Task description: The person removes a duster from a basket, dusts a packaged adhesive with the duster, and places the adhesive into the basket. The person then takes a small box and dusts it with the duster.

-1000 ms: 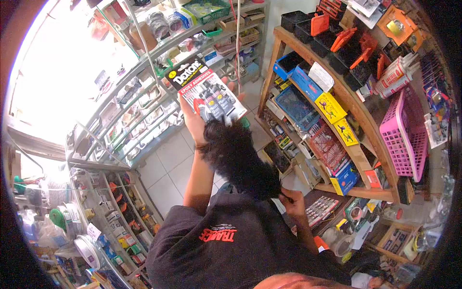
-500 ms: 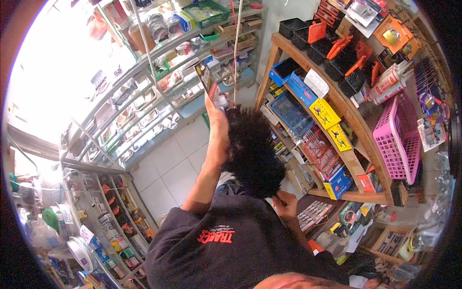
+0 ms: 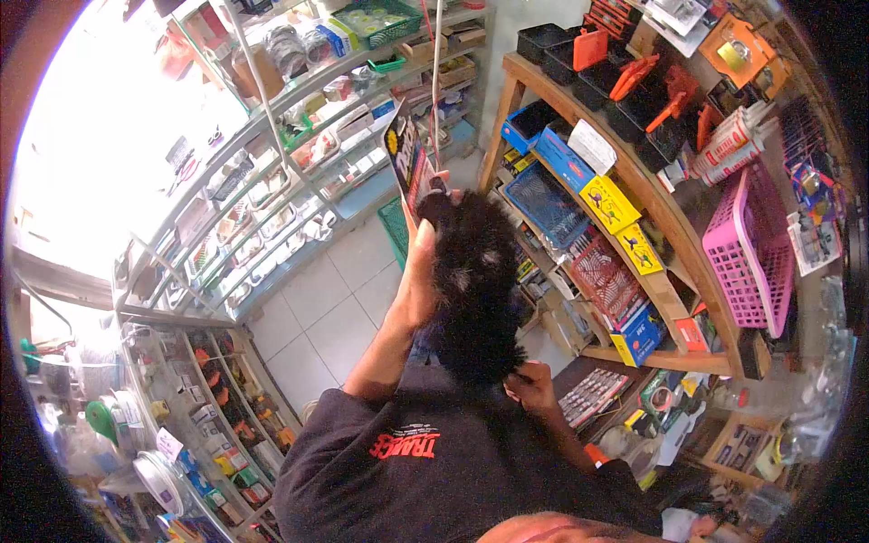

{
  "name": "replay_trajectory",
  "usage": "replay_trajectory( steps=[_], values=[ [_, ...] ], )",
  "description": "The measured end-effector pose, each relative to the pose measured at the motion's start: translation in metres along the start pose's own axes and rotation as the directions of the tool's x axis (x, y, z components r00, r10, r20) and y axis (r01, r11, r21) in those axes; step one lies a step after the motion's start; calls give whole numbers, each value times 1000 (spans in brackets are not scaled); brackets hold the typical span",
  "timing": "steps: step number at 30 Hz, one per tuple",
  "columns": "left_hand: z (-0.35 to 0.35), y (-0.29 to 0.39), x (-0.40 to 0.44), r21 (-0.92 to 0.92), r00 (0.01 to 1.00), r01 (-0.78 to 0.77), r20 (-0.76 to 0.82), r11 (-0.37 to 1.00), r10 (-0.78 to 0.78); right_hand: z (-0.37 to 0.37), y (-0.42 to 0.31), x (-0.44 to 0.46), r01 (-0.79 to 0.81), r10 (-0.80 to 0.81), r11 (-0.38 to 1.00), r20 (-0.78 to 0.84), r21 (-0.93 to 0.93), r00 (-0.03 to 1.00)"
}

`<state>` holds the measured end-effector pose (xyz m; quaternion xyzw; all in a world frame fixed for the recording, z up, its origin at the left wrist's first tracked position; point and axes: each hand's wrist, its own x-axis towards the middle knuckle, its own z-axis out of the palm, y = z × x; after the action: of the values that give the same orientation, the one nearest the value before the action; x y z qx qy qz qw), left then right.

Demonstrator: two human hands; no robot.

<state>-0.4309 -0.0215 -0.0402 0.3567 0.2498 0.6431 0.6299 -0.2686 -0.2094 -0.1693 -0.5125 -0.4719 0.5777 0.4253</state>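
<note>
The Dextone epoxy adhesive packet (image 3: 403,156) is in my left hand (image 3: 420,244), held out ahead and turned nearly edge-on, with its black and red printed face partly visible. Close to my chest, my right hand (image 3: 532,385) is closed around the near end of a black fluffy duster (image 3: 478,290); its handle is mostly hidden. The duster's far tufts lie against the packet and over part of my left hand, hiding the packet's lower part and some fingers.
A wooden shelf (image 3: 608,110) on the right holds boxes, black bins and baskets. A pink basket (image 3: 749,253) hangs beside it. Metal racks (image 3: 337,213) with small goods stand ahead and left. Compartment shelves (image 3: 186,335) are at lower left, above a tiled floor (image 3: 312,312).
My left hand has turned the packet from face-up to nearly edge-on. The duster has swung more upright, and its tip has moved over my left hand. My right hand has shifted slightly left.
</note>
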Motion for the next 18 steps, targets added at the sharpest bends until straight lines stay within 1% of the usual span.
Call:
replay_trajectory(
  steps=[2,5,7,8,9,11,13,14,16,18],
  values=[
    [-9,-9,7,-7,999,-47,-4,999,47,3,-10,0,-86,85,996,11,35,996],
    [-22,-3,15,110,999,-37,20,993,35,-1,2,-3,-186,186,982,20,20,982],
    [-29,-10,19,-2,989,73,130,997,-72,-6,9,-4,-141,141,990,24,-3,990],
    [-24,-13,13,35,979,117,163,993,-121,-7,13,-6,-120,120,993,22,-10,993],
    [-16,-13,9,72,965,160,198,984,-172,-7,14,-7,-110,109,993,27,33,994],
    [-4,-7,8,43,976,129,173,991,-134,-7,14,-3,-81,78,990,32,117,996],
    [-6,2,13,51,980,119,153,992,-125,-10,17,-3,-108,102,988,55,107,993],
    [-2,11,11,119,989,88,112,989,-101,-13,17,-3,-122,115,988,71,98,991],
    [-17,0,24,11,988,57,140,998,-58,-17,16,-5,-118,114,991,76,58,991],
    [-5,-5,15,-46,997,26,71,999,-23,-17,14,-7,-114,112,993,50,26,992]
  ],
)
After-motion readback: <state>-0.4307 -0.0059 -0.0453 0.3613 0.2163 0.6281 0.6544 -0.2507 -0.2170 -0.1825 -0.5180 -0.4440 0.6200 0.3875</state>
